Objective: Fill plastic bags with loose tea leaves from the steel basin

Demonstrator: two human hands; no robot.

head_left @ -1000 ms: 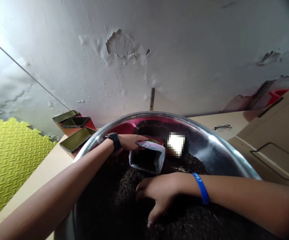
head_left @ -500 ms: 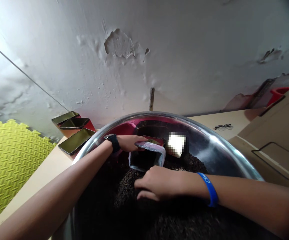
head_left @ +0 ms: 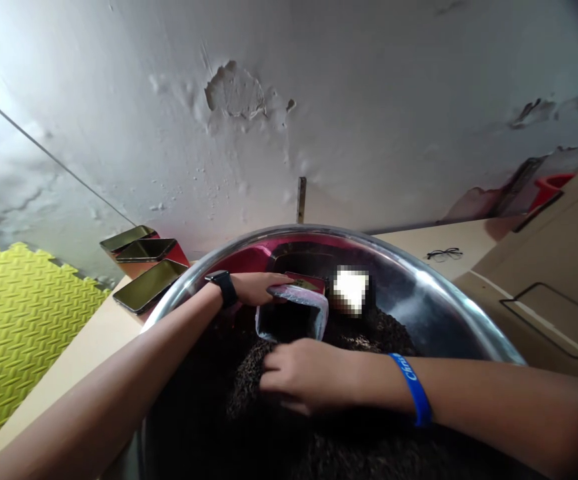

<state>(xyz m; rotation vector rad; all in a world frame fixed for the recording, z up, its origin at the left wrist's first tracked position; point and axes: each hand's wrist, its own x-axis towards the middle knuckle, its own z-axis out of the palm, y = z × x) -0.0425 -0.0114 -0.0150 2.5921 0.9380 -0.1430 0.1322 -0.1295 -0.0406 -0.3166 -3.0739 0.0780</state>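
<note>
Inside a big round metal basin [head_left: 449,293] lies a heap of dark, dry loose leaves [head_left: 249,380] that look like tea. My left hand [head_left: 256,288], with a black watch on its wrist, grips the far left rim of a rectangular tin [head_left: 323,313] lined with clear plastic. The tin lies tilted, its mouth facing me and its inside dark. In front of that mouth is my right hand [head_left: 303,377], a blue band on its wrist. Its fingers are curled down at the leaves; shadow hides whatever they hold. A blurred-out bright patch [head_left: 351,291] is right of the tin.
Several open tins [head_left: 153,283] with gold insides stand left of the basin on a pale table [head_left: 86,357]. Yellow foam matting [head_left: 23,340] lies at the far left. Eyeglasses [head_left: 445,254] and a cardboard box [head_left: 559,267] are on the right. A peeling wall [head_left: 369,120] rises behind.
My right hand has moved slightly down and left, away from the tin's mouth, with its fingers more curled. My left hand keeps its hold on the tin.
</note>
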